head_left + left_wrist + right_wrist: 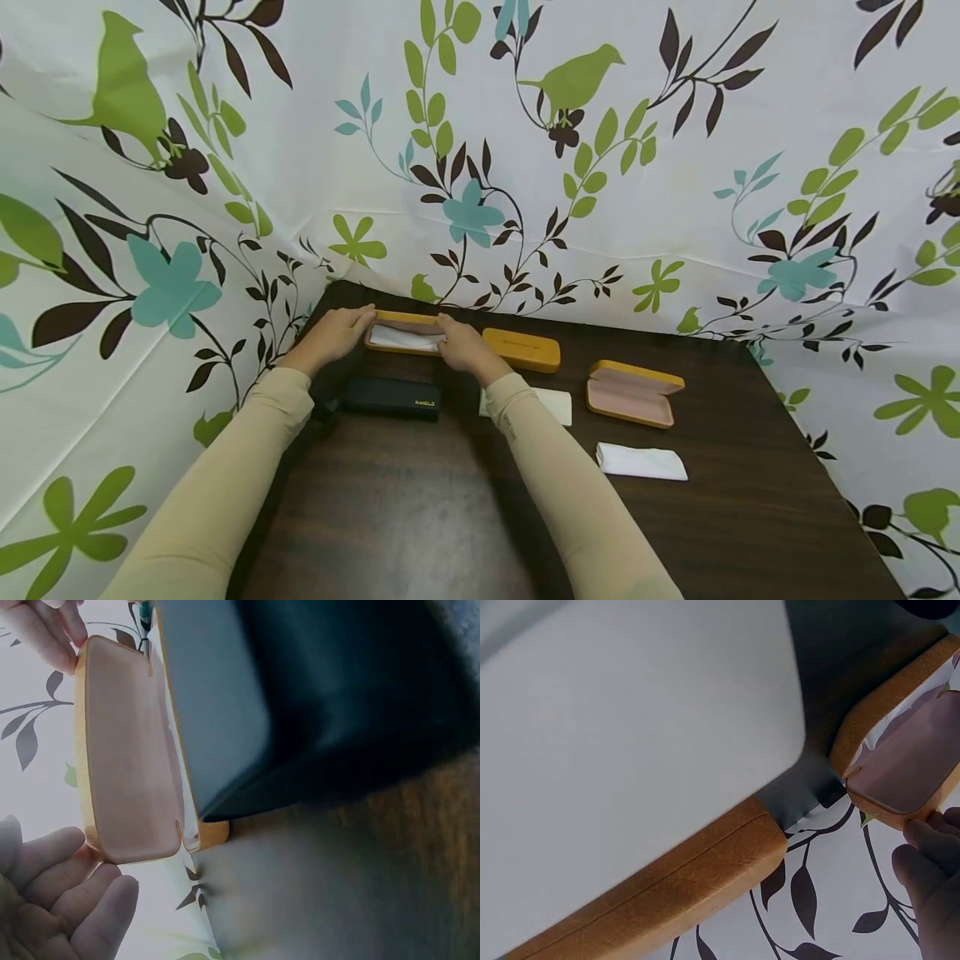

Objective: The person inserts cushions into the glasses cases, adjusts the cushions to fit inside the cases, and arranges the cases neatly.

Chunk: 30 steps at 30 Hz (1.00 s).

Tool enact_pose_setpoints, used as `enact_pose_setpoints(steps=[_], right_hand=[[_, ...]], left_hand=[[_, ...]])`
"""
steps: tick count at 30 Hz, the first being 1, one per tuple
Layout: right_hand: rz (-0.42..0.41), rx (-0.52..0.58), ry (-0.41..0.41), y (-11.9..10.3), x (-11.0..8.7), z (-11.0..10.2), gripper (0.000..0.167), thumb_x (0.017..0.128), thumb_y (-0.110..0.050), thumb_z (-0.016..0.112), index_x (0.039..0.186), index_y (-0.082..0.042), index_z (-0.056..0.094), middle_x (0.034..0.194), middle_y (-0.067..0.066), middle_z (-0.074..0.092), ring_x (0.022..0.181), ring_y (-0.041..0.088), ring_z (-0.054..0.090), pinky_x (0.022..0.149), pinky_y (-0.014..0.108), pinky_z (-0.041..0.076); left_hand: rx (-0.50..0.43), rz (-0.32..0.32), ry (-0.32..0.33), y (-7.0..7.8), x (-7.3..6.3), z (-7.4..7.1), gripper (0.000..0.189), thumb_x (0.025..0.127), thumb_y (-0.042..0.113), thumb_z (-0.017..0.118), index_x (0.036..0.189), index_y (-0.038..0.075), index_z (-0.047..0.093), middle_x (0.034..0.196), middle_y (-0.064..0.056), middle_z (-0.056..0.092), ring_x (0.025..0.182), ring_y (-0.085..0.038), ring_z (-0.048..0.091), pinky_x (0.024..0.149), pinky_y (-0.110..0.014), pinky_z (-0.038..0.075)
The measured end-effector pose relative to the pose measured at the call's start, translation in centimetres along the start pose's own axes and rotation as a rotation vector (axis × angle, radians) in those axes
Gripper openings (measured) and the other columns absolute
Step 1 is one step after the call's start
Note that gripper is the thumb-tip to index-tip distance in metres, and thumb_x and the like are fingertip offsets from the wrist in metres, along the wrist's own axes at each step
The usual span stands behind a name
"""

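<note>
An orange glasses case point(407, 317) stands with its lid raised at the back left of the table. A folded white cloth point(405, 338) lies inside its lower half. My left hand point(336, 329) holds the left end of the lid, with fingertips at the lid's corner in the left wrist view. At the opposite end my right hand point(463, 343) grips the lid's edge; in the right wrist view its thumb and fingers point(930, 851) meet that rim. The lid's pink lining point(131, 750) faces the left wrist camera.
In front of the left arm lies a dark case point(393, 397). A closed orange case point(522, 348) and a pale, flat item point(553, 405) are beside the right arm. Farther right are an open orange case point(632, 396) and a folded white cloth point(642, 462). Patterned fabric point(480, 125) encloses the table.
</note>
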State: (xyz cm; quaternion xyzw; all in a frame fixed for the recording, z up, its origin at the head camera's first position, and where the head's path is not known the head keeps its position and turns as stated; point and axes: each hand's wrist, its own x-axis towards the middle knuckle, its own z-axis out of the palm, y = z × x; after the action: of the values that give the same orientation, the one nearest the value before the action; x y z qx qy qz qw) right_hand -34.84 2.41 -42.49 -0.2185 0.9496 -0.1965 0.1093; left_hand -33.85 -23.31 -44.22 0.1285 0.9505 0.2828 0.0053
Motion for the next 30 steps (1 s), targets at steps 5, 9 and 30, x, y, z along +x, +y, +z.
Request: enact_pose_setpoints(steps=[5, 9, 30], right_hand=[[0.018, 0.028, 0.014, 0.1, -0.1, 0.2, 0.052, 0.107, -0.014, 0.048, 0.157, -0.004, 0.035, 0.163, 0.011, 0.032, 0.148, 0.028, 0.035, 0.121, 0.04, 0.026], [0.023, 0.074, 0.004, 0.3, -0.2, 0.3, 0.05, 0.107, -0.015, 0.049, 0.155, -0.005, 0.04, 0.158, 0.013, 0.042, 0.144, 0.03, 0.041, 0.118, 0.042, 0.032], [0.052, 0.333, -0.133, 0.5, -1.0, 1.3, 0.051, 0.107, -0.023, 0.052, 0.153, -0.003, 0.044, 0.158, 0.015, 0.041, 0.148, 0.03, 0.033, 0.121, 0.046, 0.027]], left_hand=[[-0.043, 0.006, 0.007, -0.1, -0.2, 0.3, 0.051, 0.113, 0.032, 0.033, 0.151, 0.0, 0.045, 0.153, -0.02, 0.044, 0.14, -0.045, 0.041, 0.114, -0.06, 0.03], [-0.055, -0.011, 0.0, -0.2, -0.4, 0.6, 0.051, 0.113, 0.033, 0.035, 0.147, -0.002, 0.05, 0.146, -0.023, 0.051, 0.135, -0.046, 0.046, 0.112, -0.061, 0.034], [0.041, 0.085, -0.079, -1.1, -1.5, 1.6, 0.042, 0.107, 0.02, 0.052, 0.142, -0.004, 0.056, 0.139, -0.028, 0.057, 0.129, -0.048, 0.052, 0.108, -0.061, 0.039]])
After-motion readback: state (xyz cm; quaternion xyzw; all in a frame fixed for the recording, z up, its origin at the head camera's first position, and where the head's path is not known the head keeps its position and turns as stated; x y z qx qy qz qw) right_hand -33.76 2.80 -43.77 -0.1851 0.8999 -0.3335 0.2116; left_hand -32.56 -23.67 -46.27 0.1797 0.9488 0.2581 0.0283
